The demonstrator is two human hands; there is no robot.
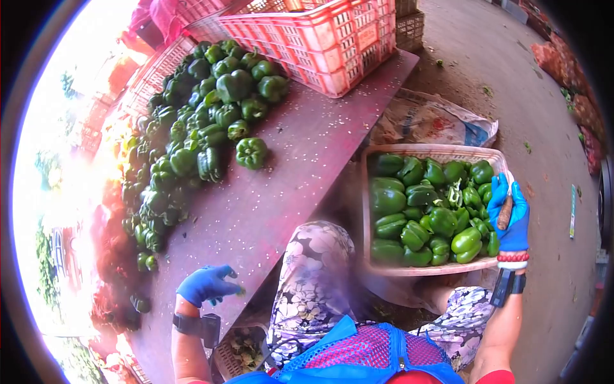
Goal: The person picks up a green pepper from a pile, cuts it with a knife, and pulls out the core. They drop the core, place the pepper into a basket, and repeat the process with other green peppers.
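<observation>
My right hand (511, 214), in a blue glove, is closed around a small knife (505, 213) with a brown wooden handle; only a little of its pale blade shows. It is at the right rim of a crate (436, 151) filled with green bell peppers (442, 221). My left hand (208, 285), also gloved in blue, hovers by the near edge of the table (281, 192). Its fingers are loosely bent and apart, with a small green scrap at the fingertips. A large pile of green bell peppers (214, 105) covers the table's far left side.
A red plastic crate (332, 45) stands at the table's far end. Beyond the pepper crate lies a dirty woven sack (441, 118). Beneath my left arm, a basket of green trimmings (243, 349) sits beside my leg. Filled sacks (563, 70) line the right side.
</observation>
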